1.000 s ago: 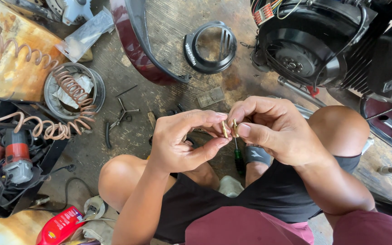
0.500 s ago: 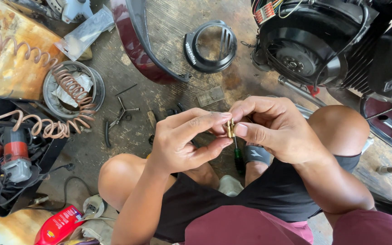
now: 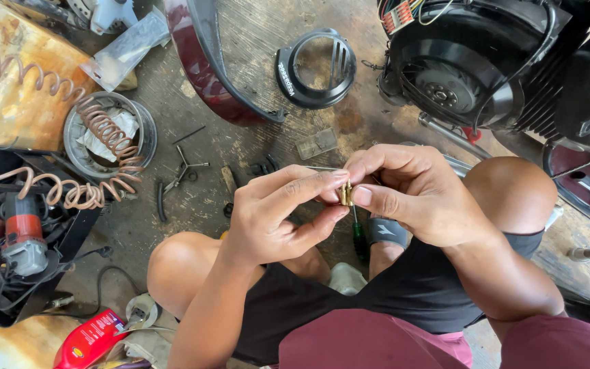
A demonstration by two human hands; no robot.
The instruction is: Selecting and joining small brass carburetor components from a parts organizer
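Observation:
My left hand (image 3: 278, 219) and my right hand (image 3: 408, 195) meet in front of me, above my knees. Between their fingertips they pinch a small brass part (image 3: 345, 194), short and cylindrical. Both thumbs and forefingers close on it from either side. Most of the part is hidden by the fingers. Below the hands a green-handled screwdriver (image 3: 358, 236) lies on the floor between my legs.
A black engine with a round fan housing (image 3: 459, 68) stands at the upper right. A black ring cover (image 3: 315, 68), a dark red curved panel (image 3: 203, 61), a metal bowl (image 3: 107, 133) with a coiled hose, a red power tool (image 3: 22, 236) and a red bottle (image 3: 87, 338) lie around.
The hands have stayed together on the brass part, with only small finger shifts as they turn it.

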